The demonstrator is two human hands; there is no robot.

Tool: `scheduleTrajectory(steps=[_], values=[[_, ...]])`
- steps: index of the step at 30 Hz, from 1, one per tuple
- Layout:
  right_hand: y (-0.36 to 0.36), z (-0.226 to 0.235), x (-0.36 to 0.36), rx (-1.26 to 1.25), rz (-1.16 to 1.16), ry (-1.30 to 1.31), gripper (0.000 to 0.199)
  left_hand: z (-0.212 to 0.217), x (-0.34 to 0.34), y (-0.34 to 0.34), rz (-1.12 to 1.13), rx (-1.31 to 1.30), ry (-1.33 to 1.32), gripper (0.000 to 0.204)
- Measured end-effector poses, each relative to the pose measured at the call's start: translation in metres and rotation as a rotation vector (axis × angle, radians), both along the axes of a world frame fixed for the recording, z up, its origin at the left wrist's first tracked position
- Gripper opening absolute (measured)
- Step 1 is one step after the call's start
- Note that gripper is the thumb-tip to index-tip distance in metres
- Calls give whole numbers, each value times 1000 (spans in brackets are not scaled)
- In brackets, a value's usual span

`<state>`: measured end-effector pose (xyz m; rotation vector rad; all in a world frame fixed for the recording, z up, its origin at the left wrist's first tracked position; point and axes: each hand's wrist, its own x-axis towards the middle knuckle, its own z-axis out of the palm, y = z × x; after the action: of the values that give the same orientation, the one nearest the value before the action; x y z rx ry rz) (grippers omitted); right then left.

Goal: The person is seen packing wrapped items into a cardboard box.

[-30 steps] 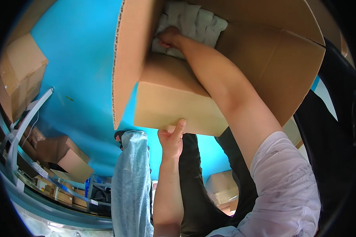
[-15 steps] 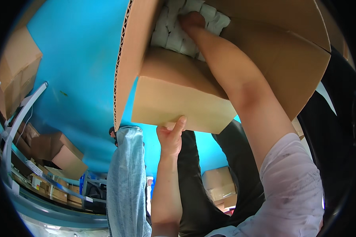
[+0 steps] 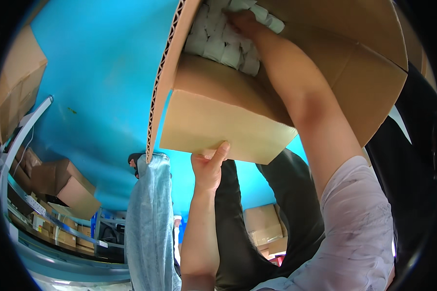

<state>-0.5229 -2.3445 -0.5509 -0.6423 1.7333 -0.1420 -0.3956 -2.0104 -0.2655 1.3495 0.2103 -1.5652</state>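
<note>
A large open cardboard box (image 3: 228, 126) stands in front of me with its flaps spread. Several white, short, roll-shaped pieces (image 3: 213, 29) lie packed close together at its bottom. My right hand (image 3: 242, 23) is deep inside the box, its fingers apart and touching the white rolls, though dim light blurs the fingertips. With my left hand (image 3: 209, 169) I grip the edge of the near flap, thumb on top. The other fingers are mostly hidden beneath that flap.
A light-blue jeans leg (image 3: 150, 218) is left of my left forearm. Cardboard boxes (image 3: 68, 189) sit at the left by a curved metal frame (image 3: 14, 150). Another carton (image 3: 264, 225) shows between dark trouser legs (image 3: 296, 194). The floor (image 3: 97, 63) is blue.
My right hand has shifted slightly right over the white rolls, and more rolls show near the front of the box. My left hand keeps its grip on the flap.
</note>
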Motion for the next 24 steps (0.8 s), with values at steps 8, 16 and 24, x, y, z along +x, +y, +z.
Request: scheduleTrajectory(steps=[8,16,24], values=[[-1,-5,-24,19,121,-32,37,4,0,-3,-13,-10,10,8],[37,-2,-19,-581,569,618,45,3,-3,-5,0,-5,-2,11],[71,32,-36,-209,470,681,56,0,-1,-2,11,9,23,10]])
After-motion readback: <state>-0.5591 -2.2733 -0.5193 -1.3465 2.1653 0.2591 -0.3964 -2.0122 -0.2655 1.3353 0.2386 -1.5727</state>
